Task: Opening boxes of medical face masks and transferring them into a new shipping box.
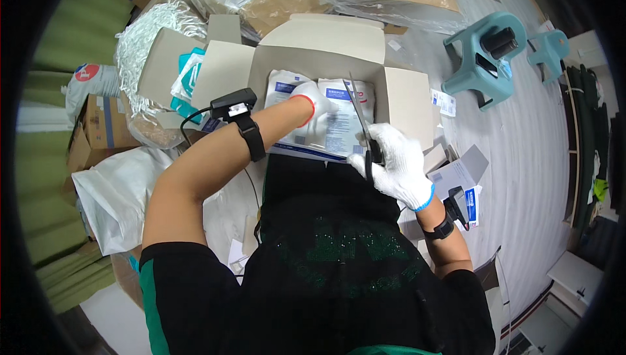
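Two gloved hands are working over an open cardboard box [404, 97] sitting right in front of the person, flaps spread out around both hands. Inside it lies a stack of flat white packets with blue labels [339, 126] — the left hand [314, 102] is reaching in and pressing down on top of them, fingers flat on the packs rather than clearly gripping one. The right hand [398, 166] sits at the box's near edge, clenched around the handles of long black scissors [360, 120], blades pointing up and away over the packets, just right of the left hand. Well off to the right of the right hand, a teal plastic stool [486, 55] lies tipped on the floor.
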The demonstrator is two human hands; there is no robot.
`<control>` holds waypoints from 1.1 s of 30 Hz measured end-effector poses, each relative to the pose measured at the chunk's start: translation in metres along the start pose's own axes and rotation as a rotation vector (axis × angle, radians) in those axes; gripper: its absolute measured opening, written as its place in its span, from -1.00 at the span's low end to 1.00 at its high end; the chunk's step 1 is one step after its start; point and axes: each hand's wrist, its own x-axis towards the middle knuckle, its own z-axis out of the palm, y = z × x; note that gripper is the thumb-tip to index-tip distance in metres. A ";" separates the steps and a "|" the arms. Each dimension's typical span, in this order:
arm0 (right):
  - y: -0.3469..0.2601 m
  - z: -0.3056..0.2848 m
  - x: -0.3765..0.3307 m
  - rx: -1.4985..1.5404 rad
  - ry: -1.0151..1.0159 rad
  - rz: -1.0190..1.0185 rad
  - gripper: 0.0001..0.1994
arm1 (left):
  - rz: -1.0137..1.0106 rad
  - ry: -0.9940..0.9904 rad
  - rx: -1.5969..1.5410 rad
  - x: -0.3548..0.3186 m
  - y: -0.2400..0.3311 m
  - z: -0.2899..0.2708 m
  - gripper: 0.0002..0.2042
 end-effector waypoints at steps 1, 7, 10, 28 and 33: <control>0.000 0.000 -0.001 0.016 0.017 -0.008 -0.64 | -0.080 -0.040 -0.038 -0.008 0.012 0.000 -0.38; 0.005 -0.004 -0.005 0.084 0.010 0.067 -0.64 | 0.015 -0.223 -0.203 -0.040 0.005 0.021 -0.44; 0.005 -0.006 -0.007 0.116 -0.008 0.088 -0.63 | 0.162 -0.123 -0.255 -0.077 0.023 0.007 -0.43; -0.002 0.000 -0.008 0.389 0.002 0.199 -0.62 | 0.556 0.594 0.210 -0.108 0.043 0.024 -0.38; 0.004 0.006 -0.010 0.402 0.012 0.160 -0.60 | 0.134 0.064 -0.238 -0.070 0.029 0.046 -0.55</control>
